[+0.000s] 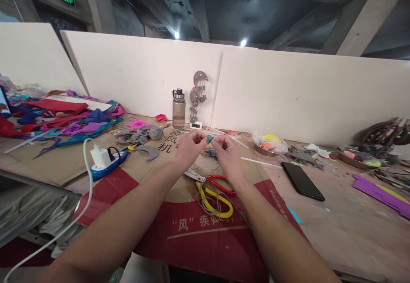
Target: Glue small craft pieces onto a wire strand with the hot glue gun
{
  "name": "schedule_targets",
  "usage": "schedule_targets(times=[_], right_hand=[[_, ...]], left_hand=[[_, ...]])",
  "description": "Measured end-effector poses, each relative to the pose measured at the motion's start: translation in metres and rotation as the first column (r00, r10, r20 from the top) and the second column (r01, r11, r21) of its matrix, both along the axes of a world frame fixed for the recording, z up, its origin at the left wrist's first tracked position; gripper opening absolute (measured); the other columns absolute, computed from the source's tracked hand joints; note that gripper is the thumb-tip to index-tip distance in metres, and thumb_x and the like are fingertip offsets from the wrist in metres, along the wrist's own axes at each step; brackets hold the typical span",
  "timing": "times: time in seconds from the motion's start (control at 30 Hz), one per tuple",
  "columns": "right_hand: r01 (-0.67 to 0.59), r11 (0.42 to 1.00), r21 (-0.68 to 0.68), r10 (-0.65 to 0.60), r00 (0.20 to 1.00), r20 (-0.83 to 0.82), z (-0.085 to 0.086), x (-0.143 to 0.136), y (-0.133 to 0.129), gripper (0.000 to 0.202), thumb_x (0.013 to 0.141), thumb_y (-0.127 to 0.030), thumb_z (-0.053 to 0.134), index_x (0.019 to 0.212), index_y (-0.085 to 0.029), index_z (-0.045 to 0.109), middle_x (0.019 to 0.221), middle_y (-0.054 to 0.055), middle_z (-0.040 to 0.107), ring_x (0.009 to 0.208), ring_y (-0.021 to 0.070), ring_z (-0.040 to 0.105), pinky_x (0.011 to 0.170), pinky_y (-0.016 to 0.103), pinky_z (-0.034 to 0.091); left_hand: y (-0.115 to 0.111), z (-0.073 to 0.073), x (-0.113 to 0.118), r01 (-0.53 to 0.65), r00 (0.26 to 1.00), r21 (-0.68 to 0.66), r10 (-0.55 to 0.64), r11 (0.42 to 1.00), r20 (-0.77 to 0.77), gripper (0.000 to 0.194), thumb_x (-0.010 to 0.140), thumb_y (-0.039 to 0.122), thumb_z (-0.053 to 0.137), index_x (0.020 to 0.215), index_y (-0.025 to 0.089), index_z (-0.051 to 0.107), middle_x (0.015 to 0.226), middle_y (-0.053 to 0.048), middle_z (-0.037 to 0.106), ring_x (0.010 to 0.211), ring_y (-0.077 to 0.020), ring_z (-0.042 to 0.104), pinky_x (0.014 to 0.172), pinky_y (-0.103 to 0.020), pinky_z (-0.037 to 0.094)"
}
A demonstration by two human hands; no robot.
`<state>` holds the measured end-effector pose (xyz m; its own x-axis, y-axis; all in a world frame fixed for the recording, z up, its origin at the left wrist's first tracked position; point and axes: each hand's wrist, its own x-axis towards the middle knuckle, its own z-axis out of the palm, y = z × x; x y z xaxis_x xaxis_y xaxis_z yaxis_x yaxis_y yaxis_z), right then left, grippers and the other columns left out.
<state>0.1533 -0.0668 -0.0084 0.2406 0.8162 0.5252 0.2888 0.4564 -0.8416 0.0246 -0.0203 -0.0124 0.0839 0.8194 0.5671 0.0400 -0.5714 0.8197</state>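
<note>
My left hand (pixel 191 147) and my right hand (pixel 226 151) meet above the cardboard sheet (pixel 160 189). Between their fingertips is a small teal piece (pixel 209 138), pinched from both sides. Just beneath them lies a small dark beaded bunch (pixel 210 152). Closer to me rest red-handled pliers (pixel 221 184) and yellow-handled scissors (pixel 218 202), with loose grey cord around the yellow handles. A grey crescent (pixel 150 152) and a grey yarn ball (pixel 156 132) lie left of my hands.
A bottle (pixel 178 110) and a hanging crescent ornament (pixel 200 88) stand by the white board. A power strip (pixel 107 165) with a white cable is left; a phone (pixel 303 180) and a bowl (pixel 269 145) are right. Coloured cloth (pixel 64 108) lies far left.
</note>
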Motion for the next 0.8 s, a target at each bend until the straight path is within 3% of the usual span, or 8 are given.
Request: schedule_targets(times=[0.13, 0.8], right_hand=[[0.031, 0.999, 0.018, -0.032, 0.998, 0.060, 0.0025, -0.0023, -0.0039, 0.017, 0.079, -0.035, 0.058, 0.072, -0.020, 0.057, 0.058, -0.006, 0.040, 0.056, 0.0102, 0.035, 0.054, 0.024, 0.029], [0.198, 0.971, 0.131, -0.225, 0.942, 0.248, 0.0017, 0.0018, -0.0029, 0.021, 0.080, -0.032, 0.058, 0.064, -0.019, 0.055, 0.057, -0.005, 0.048, 0.057, 0.0110, 0.041, 0.060, 0.025, 0.032]], left_hand=[[-0.0017, 0.0017, 0.0002, 0.077, 0.996, -0.065, -0.074, 0.995, 0.040, 0.017, 0.074, 0.029, 0.063, 0.085, 0.016, 0.061, 0.065, 0.002, 0.058, 0.052, -0.0088, 0.051, 0.048, -0.021, 0.042], [-0.0031, 0.0017, 0.0009, 0.098, 0.995, -0.065, -0.099, 0.993, -0.020, 0.011, 0.071, 0.025, 0.060, 0.076, 0.016, 0.062, 0.059, 0.003, 0.055, 0.049, -0.0078, 0.047, 0.047, -0.021, 0.038]])
